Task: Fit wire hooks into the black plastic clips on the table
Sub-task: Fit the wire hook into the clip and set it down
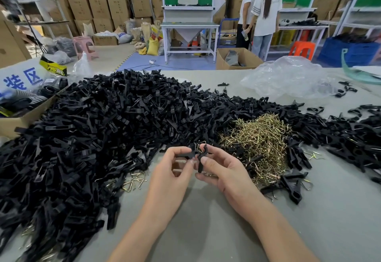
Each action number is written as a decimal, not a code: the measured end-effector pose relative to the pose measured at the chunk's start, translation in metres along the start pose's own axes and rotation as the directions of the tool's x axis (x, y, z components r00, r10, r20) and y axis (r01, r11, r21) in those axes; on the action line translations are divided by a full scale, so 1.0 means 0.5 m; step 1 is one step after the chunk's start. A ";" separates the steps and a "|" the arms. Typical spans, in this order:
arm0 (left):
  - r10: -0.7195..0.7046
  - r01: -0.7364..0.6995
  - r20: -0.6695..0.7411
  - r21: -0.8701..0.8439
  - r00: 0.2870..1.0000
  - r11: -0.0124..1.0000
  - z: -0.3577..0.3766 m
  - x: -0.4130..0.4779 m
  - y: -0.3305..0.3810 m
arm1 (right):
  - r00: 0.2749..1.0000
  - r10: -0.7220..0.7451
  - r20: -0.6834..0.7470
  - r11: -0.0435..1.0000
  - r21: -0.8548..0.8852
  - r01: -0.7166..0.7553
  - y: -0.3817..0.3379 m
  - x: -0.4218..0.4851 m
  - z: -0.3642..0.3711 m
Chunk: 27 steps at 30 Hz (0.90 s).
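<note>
Forearms (160, 216): reaching in over the bare grey desk (206, 239), meeting at centre so the work sits right under the eyes.
Left hand (175, 169): fingers curled, pinching one black clip piece (185, 155) by its tail, laid crosswise.
Right hand (225, 172): thumb and fingers clamped on a second clip piece (201, 162), held upright against the first.
Wire hook (201, 144): glimpsed just above the crossed pieces; seated or not, cannot tell.
Step, by appearance: probably joining the two pieces around the wire, raised off the desk for a clear view.
Clip pile (99, 125): heaped to the left and behind, an easy reach for fresh parts.
Hook heap (261, 138): brassy tangle just right of the hands, close enough to feed each fitting.
Clips with wire showing (292, 187): a few lying near right, apparently set aside as done.
Plastic bag (288, 76): crumpled at the far right of the desk.
</note>
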<state>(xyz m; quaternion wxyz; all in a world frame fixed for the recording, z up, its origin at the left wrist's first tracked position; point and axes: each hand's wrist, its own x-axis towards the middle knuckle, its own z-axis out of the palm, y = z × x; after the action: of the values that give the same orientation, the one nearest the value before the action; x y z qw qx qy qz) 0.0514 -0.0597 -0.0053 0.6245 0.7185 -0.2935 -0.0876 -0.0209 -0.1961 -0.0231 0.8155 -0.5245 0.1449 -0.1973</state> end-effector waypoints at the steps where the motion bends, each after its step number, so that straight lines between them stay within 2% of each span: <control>1: -0.006 0.006 0.004 0.005 1.000 1.000 0.002 -0.001 0.000 | 1.000 -0.002 0.000 1.000 -0.010 0.002 0.001 0.000 0.000; 7: 0.034 -0.036 0.023 0.088 0.999 0.995 0.007 -0.004 -0.005 | 1.000 -0.024 -0.011 0.998 -0.065 0.023 0.009 0.003 0.002; 11: 0.046 -0.048 0.020 0.086 0.999 0.995 0.009 -0.006 -0.005 | 1.000 -0.030 -0.003 0.996 -0.082 0.030 0.008 0.001 0.000; 16: -0.013 0.009 -0.076 -0.043 0.997 0.999 0.001 -0.004 -0.002 | 0.999 -0.038 0.012 0.996 -0.080 0.039 0.006 -0.001 0.003; 19: -0.037 0.030 -0.068 -0.096 0.997 0.995 0.003 -0.002 0.001 | 0.999 -0.046 0.028 0.994 -0.100 0.049 0.005 -0.003 0.005; 23: -0.035 0.031 -0.035 -0.100 0.999 0.995 0.011 -0.005 0.002 | 0.999 -0.050 0.022 0.990 -0.128 0.052 0.003 -0.005 0.006; 27: -0.004 0.003 -0.016 -0.034 1.000 0.999 0.009 -0.004 -0.005 | 0.998 -0.058 0.025 0.984 -0.165 0.062 0.001 -0.009 0.007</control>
<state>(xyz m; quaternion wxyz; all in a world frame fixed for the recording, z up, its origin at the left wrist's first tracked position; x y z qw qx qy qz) 0.0486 -0.0622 -0.0090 0.6387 0.7090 -0.2857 -0.0880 -0.0233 -0.1909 -0.0217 0.7643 -0.5963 0.1368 -0.2039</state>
